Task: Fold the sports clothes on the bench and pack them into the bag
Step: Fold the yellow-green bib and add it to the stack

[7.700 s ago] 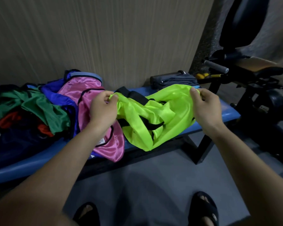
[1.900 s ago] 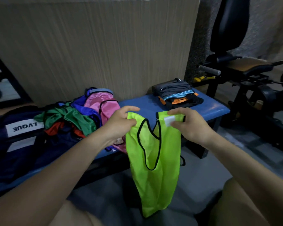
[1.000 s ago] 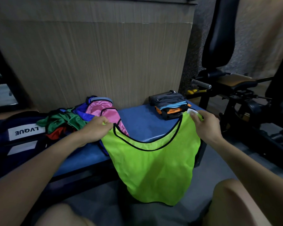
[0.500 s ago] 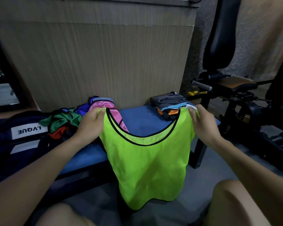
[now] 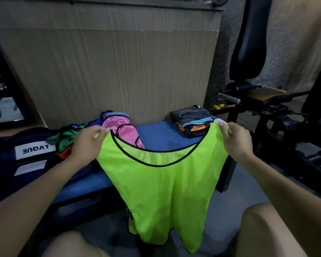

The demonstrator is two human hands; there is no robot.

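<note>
left hand (image 5: 87, 143) pinches bib (image 5: 165, 188) shoulder | right hand (image 5: 235, 141) pinches other shoulder | bib hangs before bench (image 5: 159, 134)

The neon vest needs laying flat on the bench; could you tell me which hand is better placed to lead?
Probably the right hand: it grips the vest above bare bench; the left hand is over the pile.

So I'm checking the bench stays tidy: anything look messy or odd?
Yes: a crumpled pile of green, red and pink clothes lies unfolded beside the dark bag, unlike the neat folded stack at the right end of the blue bench.
</note>
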